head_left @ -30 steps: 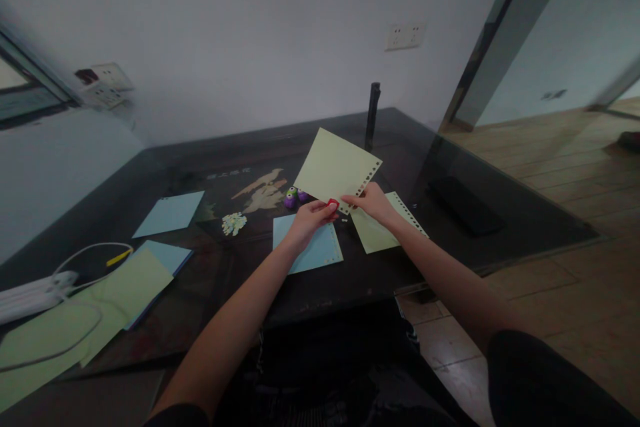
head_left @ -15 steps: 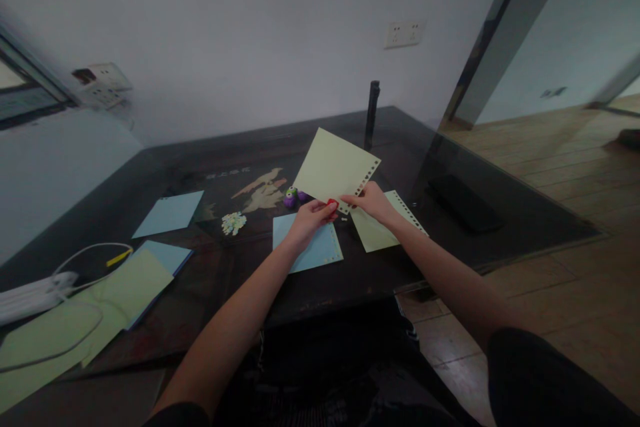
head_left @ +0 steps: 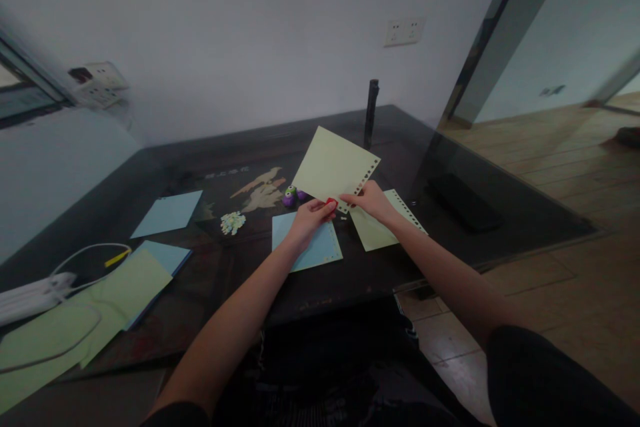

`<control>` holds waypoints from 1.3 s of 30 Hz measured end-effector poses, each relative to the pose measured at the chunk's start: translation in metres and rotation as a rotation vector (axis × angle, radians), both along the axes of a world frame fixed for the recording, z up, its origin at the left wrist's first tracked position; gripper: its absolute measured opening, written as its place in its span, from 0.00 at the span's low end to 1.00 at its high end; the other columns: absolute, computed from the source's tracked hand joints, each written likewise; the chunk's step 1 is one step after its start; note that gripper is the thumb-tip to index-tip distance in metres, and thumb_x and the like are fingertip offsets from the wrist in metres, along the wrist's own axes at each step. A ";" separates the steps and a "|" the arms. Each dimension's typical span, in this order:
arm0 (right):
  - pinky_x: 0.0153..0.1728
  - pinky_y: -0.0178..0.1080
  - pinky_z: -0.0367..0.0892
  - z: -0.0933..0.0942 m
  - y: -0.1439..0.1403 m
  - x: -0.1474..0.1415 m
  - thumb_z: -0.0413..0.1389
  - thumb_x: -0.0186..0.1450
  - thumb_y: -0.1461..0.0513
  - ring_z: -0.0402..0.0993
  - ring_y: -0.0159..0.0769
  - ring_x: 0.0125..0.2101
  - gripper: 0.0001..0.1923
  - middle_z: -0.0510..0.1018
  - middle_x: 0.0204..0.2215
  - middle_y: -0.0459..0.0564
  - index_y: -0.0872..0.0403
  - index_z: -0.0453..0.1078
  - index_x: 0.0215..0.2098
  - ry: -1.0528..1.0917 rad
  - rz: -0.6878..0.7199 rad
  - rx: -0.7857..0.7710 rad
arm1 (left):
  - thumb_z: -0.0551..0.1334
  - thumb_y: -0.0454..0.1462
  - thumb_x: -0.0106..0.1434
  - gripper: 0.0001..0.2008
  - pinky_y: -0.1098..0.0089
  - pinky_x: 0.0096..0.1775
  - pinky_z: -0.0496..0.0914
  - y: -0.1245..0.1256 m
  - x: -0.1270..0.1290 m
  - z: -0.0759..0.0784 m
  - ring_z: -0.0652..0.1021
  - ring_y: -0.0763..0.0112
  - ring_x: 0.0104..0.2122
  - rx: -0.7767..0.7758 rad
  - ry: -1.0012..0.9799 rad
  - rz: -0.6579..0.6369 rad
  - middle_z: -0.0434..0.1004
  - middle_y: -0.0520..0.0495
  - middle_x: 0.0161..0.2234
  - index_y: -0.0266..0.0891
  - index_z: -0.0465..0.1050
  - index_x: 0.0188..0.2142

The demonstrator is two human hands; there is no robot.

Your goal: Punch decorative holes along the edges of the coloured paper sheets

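Two hands meet above the dark table (head_left: 150, 173) in my view: the left hand (head_left: 306, 219) keeps a clenched grip on a small red punch (head_left: 332, 203), set at the lower edge of a pale green sheet (head_left: 333, 165). The right hand (head_left: 371, 200) pinches that sheet's perforated edge at 3 o'clock. A blue sheet (head_left: 320, 250) lies at 6 o'clock beneath them, purple punches (head_left: 290, 197) at 9

Matt paper sheet (head_left: 334, 165); glossy, seemingly glass tabletop (head_left: 320, 280).
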State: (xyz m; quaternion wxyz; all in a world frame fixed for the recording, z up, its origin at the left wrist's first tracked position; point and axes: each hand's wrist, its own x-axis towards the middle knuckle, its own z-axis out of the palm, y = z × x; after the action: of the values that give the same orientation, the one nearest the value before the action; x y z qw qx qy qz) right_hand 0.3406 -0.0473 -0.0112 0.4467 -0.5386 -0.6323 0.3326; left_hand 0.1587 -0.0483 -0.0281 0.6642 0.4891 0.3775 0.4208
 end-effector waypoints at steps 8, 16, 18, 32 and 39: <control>0.27 0.38 0.67 0.002 -0.002 0.000 0.61 0.54 0.60 0.73 0.37 0.24 0.10 0.78 0.24 0.55 0.62 0.75 0.29 -0.022 0.006 -0.017 | 0.70 0.48 0.48 0.18 0.73 0.28 0.60 0.001 -0.001 -0.003 0.73 0.73 0.29 0.108 0.139 0.066 0.77 0.47 0.30 0.36 0.75 0.30; 0.27 0.38 0.69 0.006 -0.004 0.000 0.61 0.55 0.60 0.74 0.38 0.25 0.09 0.79 0.25 0.55 0.60 0.74 0.29 -0.025 0.007 -0.018 | 0.70 0.47 0.47 0.19 0.71 0.34 0.66 -0.003 0.001 0.001 0.76 0.66 0.35 0.082 0.076 0.058 0.79 0.44 0.34 0.36 0.77 0.33; 0.27 0.38 0.69 0.008 -0.006 0.000 0.60 0.55 0.60 0.74 0.38 0.25 0.09 0.79 0.25 0.55 0.60 0.75 0.29 -0.027 0.015 -0.009 | 0.71 0.47 0.47 0.19 0.71 0.34 0.67 -0.005 0.002 0.003 0.77 0.66 0.35 0.067 0.064 0.060 0.79 0.43 0.34 0.36 0.77 0.33; 0.26 0.36 0.68 0.013 -0.009 -0.002 0.60 0.55 0.59 0.74 0.36 0.23 0.10 0.78 0.22 0.54 0.61 0.74 0.28 -0.055 -0.013 0.027 | 0.70 0.48 0.48 0.18 0.70 0.35 0.67 -0.005 0.002 0.002 0.77 0.65 0.35 0.148 0.092 0.097 0.79 0.44 0.33 0.36 0.76 0.32; 0.26 0.36 0.68 0.013 -0.009 -0.001 0.60 0.55 0.59 0.74 0.36 0.24 0.11 0.79 0.23 0.54 0.60 0.74 0.29 -0.060 0.007 0.048 | 0.69 0.49 0.48 0.19 0.69 0.34 0.66 -0.005 0.002 0.004 0.77 0.64 0.34 0.182 0.114 0.107 0.79 0.44 0.31 0.36 0.77 0.31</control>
State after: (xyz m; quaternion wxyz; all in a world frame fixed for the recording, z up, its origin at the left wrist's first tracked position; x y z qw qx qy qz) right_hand 0.3393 -0.0566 0.0017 0.4392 -0.5352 -0.6549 0.3028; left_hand 0.1611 -0.0532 -0.0238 0.5710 0.5497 0.4005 0.4596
